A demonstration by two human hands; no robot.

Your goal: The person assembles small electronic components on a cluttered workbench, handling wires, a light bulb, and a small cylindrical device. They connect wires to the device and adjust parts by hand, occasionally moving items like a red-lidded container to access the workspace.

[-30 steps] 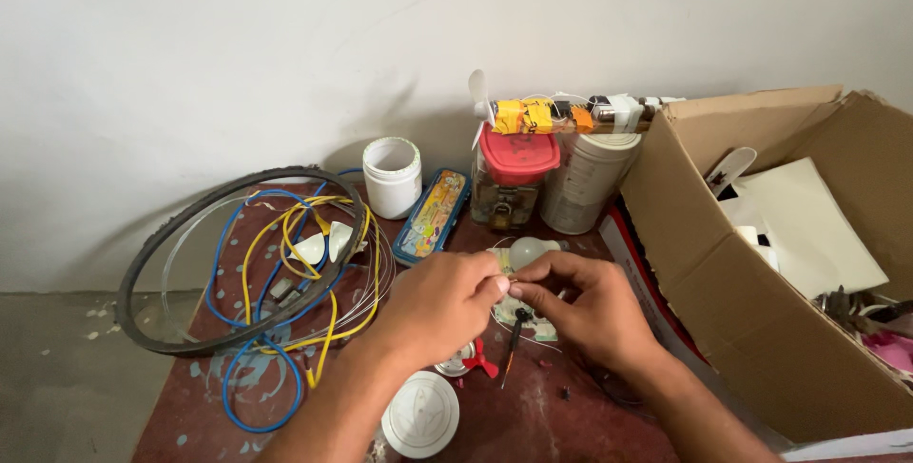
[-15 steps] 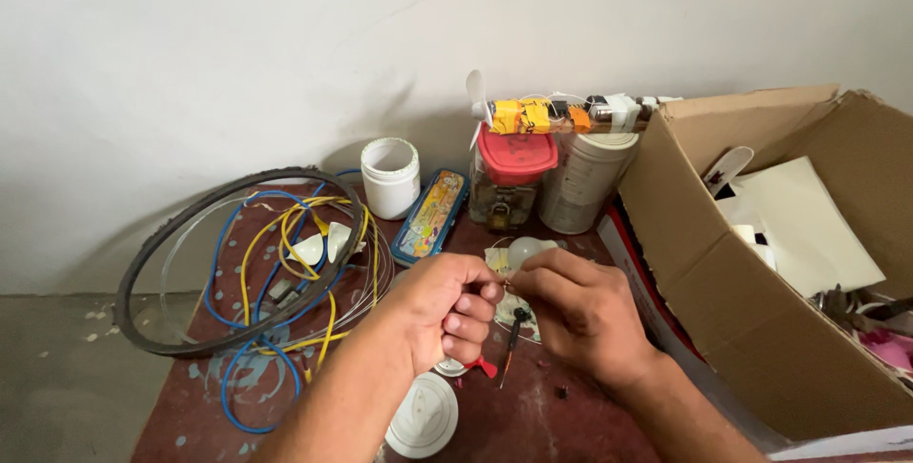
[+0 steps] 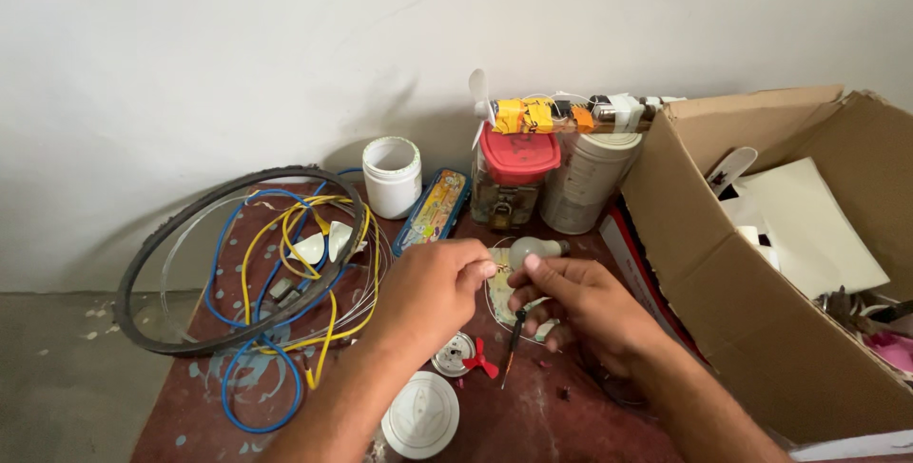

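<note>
Above the dark red tabletop (image 3: 571,425), 2 hands meet over a small clear light bulb (image 3: 529,251). Left hand (image 3: 428,294) pinches the bulb's glass end with thumb and fingertips, while the right hand (image 3: 582,306) closes its fingertips on the bulb from below (its metal base points right, toward the cardboard box (image 3: 751,330)). Beneath the hands lie a small black screwdriver (image 3: 512,344), a red propeller (image 3: 478,362) and a white round lid (image 3: 420,415). Well to the left, blue and yellow wires (image 3: 276,282) lie tangled inside a black rubber ring (image 3: 190,263). Behind stand a white jar (image 3: 392,178) and a red-lidded jar (image 3: 514,173).
</note>
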